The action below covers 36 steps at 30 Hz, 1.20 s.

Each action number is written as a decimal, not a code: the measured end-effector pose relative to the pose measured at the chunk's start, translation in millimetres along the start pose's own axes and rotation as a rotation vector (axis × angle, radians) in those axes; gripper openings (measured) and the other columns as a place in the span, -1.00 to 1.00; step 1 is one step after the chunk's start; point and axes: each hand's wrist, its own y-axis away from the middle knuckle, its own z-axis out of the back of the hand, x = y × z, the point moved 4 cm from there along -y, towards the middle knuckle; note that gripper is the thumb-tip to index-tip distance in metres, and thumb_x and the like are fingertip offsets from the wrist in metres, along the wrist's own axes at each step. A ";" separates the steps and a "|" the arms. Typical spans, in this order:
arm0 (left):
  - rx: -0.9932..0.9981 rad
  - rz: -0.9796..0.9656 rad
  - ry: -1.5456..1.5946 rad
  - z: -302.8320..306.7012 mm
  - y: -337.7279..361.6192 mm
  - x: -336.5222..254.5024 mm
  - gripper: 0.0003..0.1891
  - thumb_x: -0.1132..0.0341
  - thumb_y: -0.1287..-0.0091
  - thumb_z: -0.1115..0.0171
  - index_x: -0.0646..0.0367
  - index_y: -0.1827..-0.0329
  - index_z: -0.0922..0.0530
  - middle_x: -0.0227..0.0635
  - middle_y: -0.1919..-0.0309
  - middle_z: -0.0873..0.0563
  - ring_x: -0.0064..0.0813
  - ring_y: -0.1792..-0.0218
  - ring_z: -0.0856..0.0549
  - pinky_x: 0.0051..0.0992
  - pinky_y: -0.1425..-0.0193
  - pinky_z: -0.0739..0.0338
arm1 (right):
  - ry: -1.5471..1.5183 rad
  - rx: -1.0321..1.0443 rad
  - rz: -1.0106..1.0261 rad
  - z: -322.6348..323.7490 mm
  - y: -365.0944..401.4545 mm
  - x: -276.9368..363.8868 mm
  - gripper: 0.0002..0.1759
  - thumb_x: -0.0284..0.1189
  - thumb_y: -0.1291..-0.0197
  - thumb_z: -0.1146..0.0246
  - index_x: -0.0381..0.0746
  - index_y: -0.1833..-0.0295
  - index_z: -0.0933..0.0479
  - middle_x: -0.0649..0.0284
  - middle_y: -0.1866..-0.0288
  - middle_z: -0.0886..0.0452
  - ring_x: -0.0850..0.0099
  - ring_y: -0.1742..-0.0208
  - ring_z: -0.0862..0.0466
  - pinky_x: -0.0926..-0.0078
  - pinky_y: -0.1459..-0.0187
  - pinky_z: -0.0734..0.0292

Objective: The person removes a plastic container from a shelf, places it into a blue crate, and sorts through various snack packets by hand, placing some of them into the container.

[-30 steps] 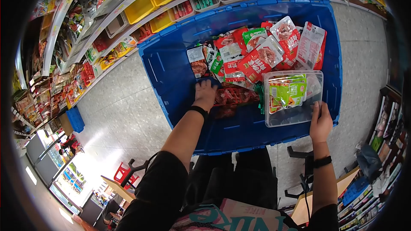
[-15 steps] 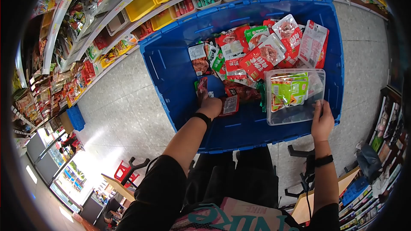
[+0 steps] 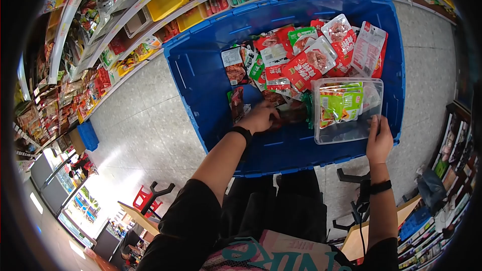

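Note:
My right hand (image 3: 379, 138) grips the near right corner of a clear plastic box (image 3: 334, 137), thumb over its rim. Green-and-white snack packets (image 3: 341, 104) lie inside it. The box is tilted within a large blue crate (image 3: 188, 83). My left hand (image 3: 258, 117) reaches low into the crate with its fingers apart. At its fingertips is a dark reddish packet (image 3: 292, 116), blurred. Just left of that hand, another dark red packet (image 3: 237, 101) leans by the crate wall. Red and white meat-snack packets (image 3: 307, 68) are heaped along the crate's far side.
Shelves with yellow bins (image 3: 165, 5) and bagged snacks curve along the far and left sides. Grey tiled floor (image 3: 135, 100) surrounds the crate. A red stool (image 3: 145, 199) stands lower left, and wooden table edges lie on either side of my body.
My left hand has let go of the dark red packet at the left and moved right. A reddish packet near it has shifted right. My right hand still holds the box.

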 end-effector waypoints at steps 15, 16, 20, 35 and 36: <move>-0.016 0.670 0.821 -50.1 -41.2 69.4 -0.38 0.54 -0.48 -0.08 0.03 -0.54 -0.08 0.00 -0.25 -0.60 -0.13 -0.18 -0.71 -0.14 -0.12 -0.67 | -0.002 0.014 -0.004 -0.5 0.0 -1.4 -0.69 -0.23 -0.57 -0.07 -0.25 0.01 -0.57 0.09 0.21 -0.78 0.07 0.21 -0.77 0.23 0.21 -0.63; -0.022 0.669 0.969 -37.1 -34.8 54.4 -0.34 0.55 -0.47 -0.10 -0.02 -0.55 -0.04 -0.02 -0.26 -0.59 -0.12 -0.15 -0.73 -0.08 -0.08 -0.69 | -0.007 0.013 -0.003 -0.5 -0.5 -1.5 -0.69 -0.23 -0.57 -0.07 -0.25 0.01 -0.57 0.08 0.21 -0.78 0.07 0.21 -0.77 0.23 0.21 -0.63; -0.089 0.631 1.009 -37.0 -44.8 56.9 -0.45 0.52 -0.45 -0.16 0.15 -0.47 -0.21 -0.11 0.00 -0.72 -0.31 0.03 -0.80 -0.21 -0.01 -0.69 | -0.016 0.009 -0.014 0.2 0.3 -1.3 -0.68 -0.23 -0.57 -0.06 -0.25 0.01 -0.57 0.09 0.21 -0.78 0.08 0.22 -0.78 0.24 0.22 -0.63; -0.129 0.433 1.014 -42.6 -57.4 18.5 -0.38 0.31 -0.10 -0.63 0.32 -0.22 -0.59 -0.15 -0.10 -0.75 -0.30 -0.10 -0.74 -0.36 -0.19 -0.62 | -0.009 0.012 -0.038 1.1 -0.2 2.0 -0.67 -0.21 -0.58 -0.07 -0.26 0.02 -0.58 0.12 0.24 -0.79 0.17 0.28 -0.78 0.30 0.24 -0.63; -0.144 0.495 0.942 -43.9 -58.6 19.0 -0.37 0.30 -0.08 -0.64 0.33 -0.21 -0.59 -0.15 -0.10 -0.75 -0.30 -0.08 -0.74 -0.36 -0.17 -0.62 | -0.012 0.011 -0.037 1.4 -0.5 2.9 -0.67 -0.21 -0.58 -0.07 -0.26 0.02 -0.58 0.12 0.24 -0.79 0.18 0.28 -0.78 0.31 0.24 -0.63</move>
